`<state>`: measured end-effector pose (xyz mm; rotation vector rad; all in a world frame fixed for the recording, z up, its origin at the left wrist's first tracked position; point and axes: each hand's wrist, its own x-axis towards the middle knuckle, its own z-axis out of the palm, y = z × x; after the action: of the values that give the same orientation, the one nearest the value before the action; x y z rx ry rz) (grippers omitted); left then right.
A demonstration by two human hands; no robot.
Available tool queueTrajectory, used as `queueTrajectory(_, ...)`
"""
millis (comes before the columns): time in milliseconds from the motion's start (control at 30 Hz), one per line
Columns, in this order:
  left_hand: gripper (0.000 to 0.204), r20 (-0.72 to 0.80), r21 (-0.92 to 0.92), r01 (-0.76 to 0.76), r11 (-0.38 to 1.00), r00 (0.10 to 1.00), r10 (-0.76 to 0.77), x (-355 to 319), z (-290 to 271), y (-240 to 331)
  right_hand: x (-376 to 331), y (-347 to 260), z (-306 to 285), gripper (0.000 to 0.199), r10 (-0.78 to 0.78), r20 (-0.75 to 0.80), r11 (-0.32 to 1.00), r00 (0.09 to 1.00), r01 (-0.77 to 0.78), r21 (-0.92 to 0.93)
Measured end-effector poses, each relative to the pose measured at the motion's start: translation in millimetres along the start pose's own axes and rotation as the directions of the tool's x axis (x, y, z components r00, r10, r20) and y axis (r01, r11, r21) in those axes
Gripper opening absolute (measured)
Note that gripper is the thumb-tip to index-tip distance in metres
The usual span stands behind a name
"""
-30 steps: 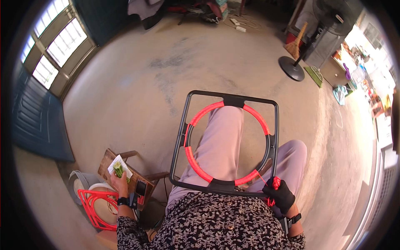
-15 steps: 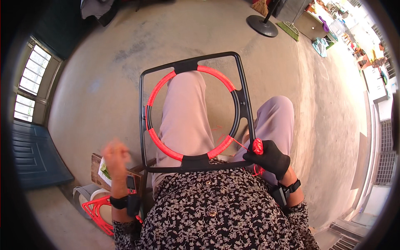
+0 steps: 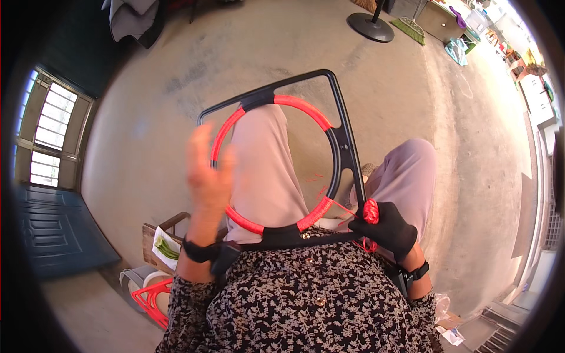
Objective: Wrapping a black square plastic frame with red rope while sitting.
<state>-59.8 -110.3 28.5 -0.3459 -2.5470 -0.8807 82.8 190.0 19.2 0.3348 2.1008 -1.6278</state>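
A black square frame (image 3: pixel 348 147) with a round inner ring rests across my lap. Glossy red cord (image 3: pixel 303 105) wraps several stretches of the ring; others are bare black. At the frame's near right corner, my right hand (image 3: pixel 388 229), in a black glove, is closed round a small bundle of red cord (image 3: pixel 370 212) and the corner. From that bundle a strand runs to the ring's lower right wrapping. My bare left hand (image 3: pixel 206 170) is in front of the frame's left side, blurred, fingers stretched out and thumb apart, hiding part of the frame and ring.
By my left side are a wooden stool (image 3: pixel 154 247) with a white packet and green pods, and a red plastic rack (image 3: pixel 154 301) against a pale bucket. Ahead stand a black round base (image 3: pixel 369 27) and a green broom (image 3: pixel 410 29). A blue door panel (image 3: pixel 65 232) is at left.
My left hand has come up and right, from beside the stool to the frame's left side. The frame tilts slightly more. My right hand keeps its hold on the cord bundle.
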Motion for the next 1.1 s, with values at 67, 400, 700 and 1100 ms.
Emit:
queueTrajectory(67,0.039,-0.067,-0.060,0.203,0.977,0.976,-0.207,-3,-26,-47,-1,8,2,0.024,0.013,-0.005,0.997,1.000,-0.013,0.072)
queueTrajectory(400,0.029,0.792,-0.256,0.868,0.426,0.441,-0.423,-183,-47,-144,-3,15,10,0.023,0.055,0.007,0.986,0.998,-0.055,0.159)
queueTrajectory(700,0.025,0.844,-0.163,0.865,0.475,0.372,-0.387,-171,-54,-78,-7,8,11,0.023,0.082,0.000,0.985,0.997,-0.081,0.151)
queueTrajectory(1100,0.021,0.987,0.123,0.554,0.823,0.018,-0.160,-114,-102,-44,-3,8,8,0.023,0.045,-0.003,0.994,0.999,-0.045,0.096)
